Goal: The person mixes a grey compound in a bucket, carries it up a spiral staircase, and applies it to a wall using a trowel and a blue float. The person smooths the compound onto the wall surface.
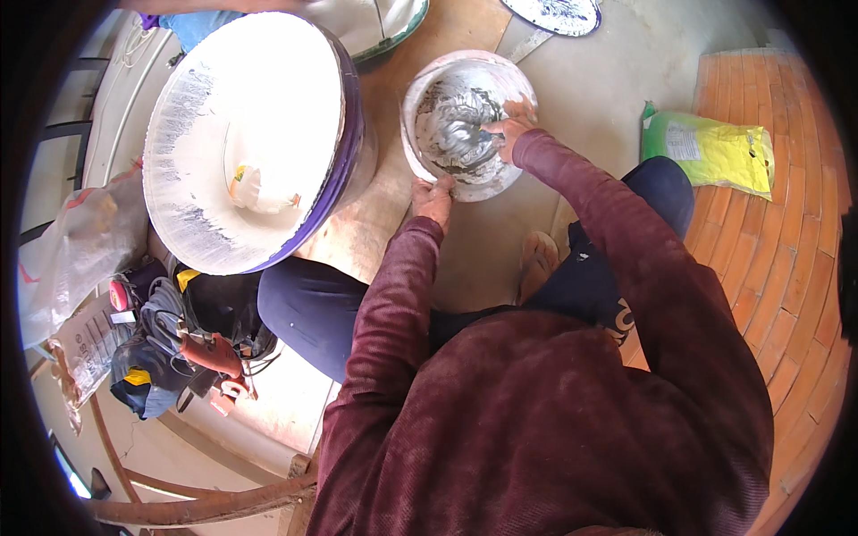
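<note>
In the head view, the whitish bowl (487,187) sits at the upper centre of the frame, with wet-looking grey paste (444,123) smeared over its inside. The left hand (433,202) grips its near-left rim; the right hand (513,136) reaches over the right side toward the paste, fingers bent, though one cannot tell whether they close on a tool. The bowl looks stiff and not fragile, probably light in itself but weighted by the paste, and any smeared rim would likely be slippery; the near-left edge seems the surest hold, with the opposite rim for a second. At upper left, a big white tub (183,147) with a purple outer edge crowds that side; a green-rimmed pan (368,25) and a pale round lid (561,12) lie beyond, and a yellow-green bag (719,154) rests at upper right, well apart
</note>
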